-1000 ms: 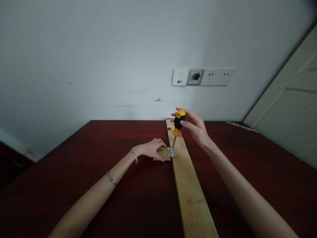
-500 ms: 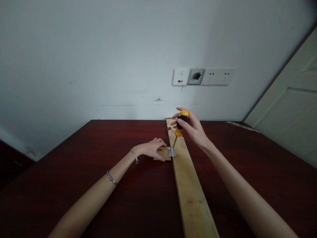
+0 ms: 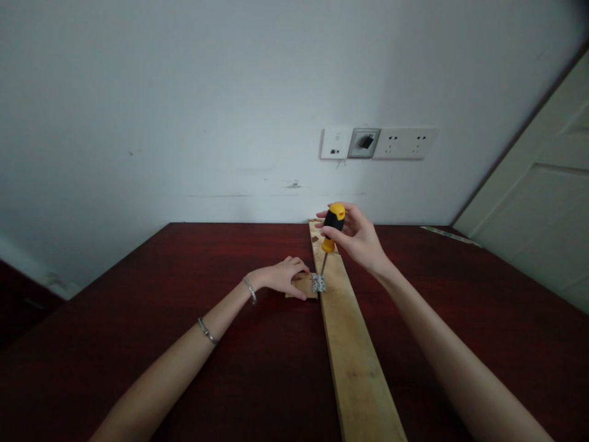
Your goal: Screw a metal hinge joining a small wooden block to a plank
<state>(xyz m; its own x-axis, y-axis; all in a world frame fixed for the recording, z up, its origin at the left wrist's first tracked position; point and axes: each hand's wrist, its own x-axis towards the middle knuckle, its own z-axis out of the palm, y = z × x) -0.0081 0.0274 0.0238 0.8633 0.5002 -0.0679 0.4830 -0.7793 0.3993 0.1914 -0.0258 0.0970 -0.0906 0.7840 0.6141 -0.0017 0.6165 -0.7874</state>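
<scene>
Yellow-and-black screwdriver (image 3: 328, 245) is leaning over the hinge (image 3: 318, 283), right hand (image 3: 361, 240) curling loosely round its handle (image 3: 332, 222), left hand (image 3: 280, 274) clasping the small wooden block (image 3: 304, 285) left of the hinge—tilted shaft (image 3: 324, 264) possibly slipping off if pressure is going sideways.

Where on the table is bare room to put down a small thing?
The tabletop is bare left of the left forearm, between it and the long board, and right of the right forearm, short of the strip. It is crowded around the hinge, where the left hand holds the small wood piece and the right hand the screwdriver.
</scene>
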